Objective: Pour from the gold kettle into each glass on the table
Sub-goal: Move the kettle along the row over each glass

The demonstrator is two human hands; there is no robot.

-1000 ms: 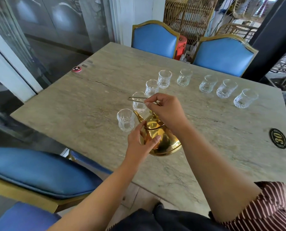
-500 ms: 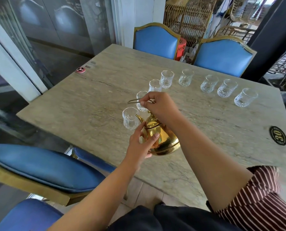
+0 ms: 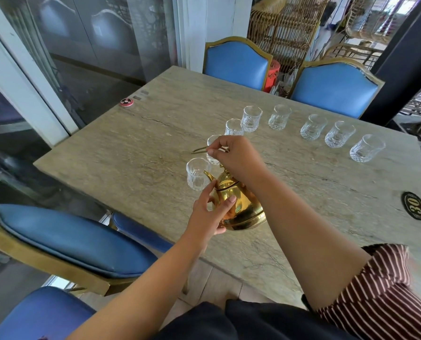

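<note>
The gold kettle [image 3: 243, 207] is tilted to the left above the stone table [image 3: 136, 163], its thin spout touching the rim of the nearest clear glass [image 3: 196, 174]. My right hand [image 3: 238, 158] grips the kettle's wire handle from above. My left hand [image 3: 210, 212] cups the kettle's body from the left and below. A second glass [image 3: 212, 149] stands just behind, partly hidden by my right hand. Several more cut glasses curve away to the far right, ending at one glass [image 3: 366, 148].
A black "30" disc [image 3: 415, 206] is set into the table at the right. A small red round object [image 3: 126, 102] lies at the far left corner. Blue padded chairs stand behind the table [image 3: 236, 62] and at my left [image 3: 64, 239].
The kettle has tipped a little further toward the nearest glass, with its spout now at the rim. Both hands keep their hold.
</note>
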